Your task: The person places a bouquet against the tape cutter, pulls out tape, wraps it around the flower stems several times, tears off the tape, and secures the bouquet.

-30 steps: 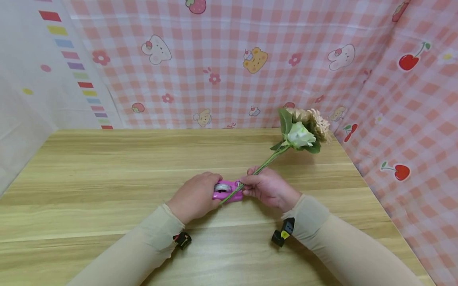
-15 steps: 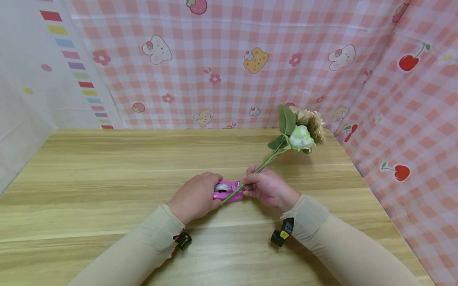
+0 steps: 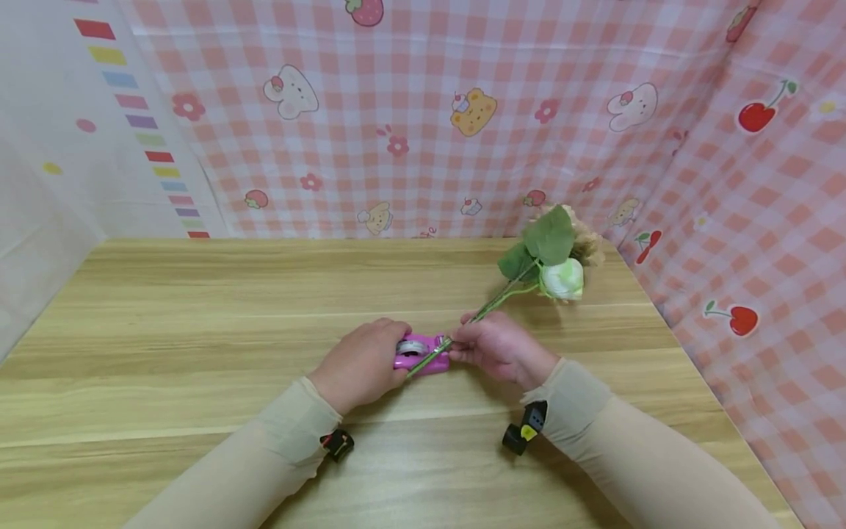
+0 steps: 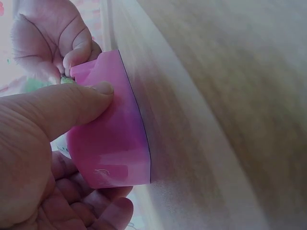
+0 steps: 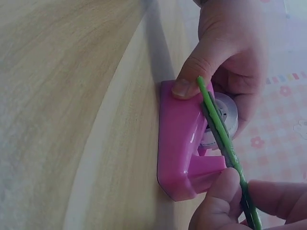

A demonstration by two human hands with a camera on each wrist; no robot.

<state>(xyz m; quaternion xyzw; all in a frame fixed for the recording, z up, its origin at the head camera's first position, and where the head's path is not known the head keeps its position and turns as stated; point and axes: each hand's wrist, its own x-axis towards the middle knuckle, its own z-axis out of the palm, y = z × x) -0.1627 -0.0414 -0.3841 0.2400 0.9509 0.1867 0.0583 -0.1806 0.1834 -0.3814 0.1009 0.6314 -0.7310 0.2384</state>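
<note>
My left hand [image 3: 360, 360] grips a pink tape dispenser [image 4: 110, 129] that stands on the table, thumb on its near side and fingers round its far end. A roll of clear tape [image 5: 230, 112] sits in the dispenser. With thumb and fingertips my right hand [image 3: 499, 345] pinches the green flower stems [image 5: 221, 129] close by the dispenser's cutter end. The stems slant over the dispenser, their cut ends near my left thumb. At their upper right end are a white rose [image 3: 563, 279], green leaves [image 3: 551, 235] and a beige flower [image 3: 587, 246], partly hidden behind the leaves.
The wood-grain table [image 3: 218, 316] runs back to a pink checked cloth [image 3: 410, 88] with cartoon prints. Another checked cloth [image 3: 760, 220] borders the right side, and a white cloth [image 3: 53, 206] the left. Each wrist carries a small black camera [image 3: 515, 438].
The flower heads have turned about the stems: the white rose has gone down and slightly right, and a broad leaf has swung to the front. Both hands and the dispenser stay in place.
</note>
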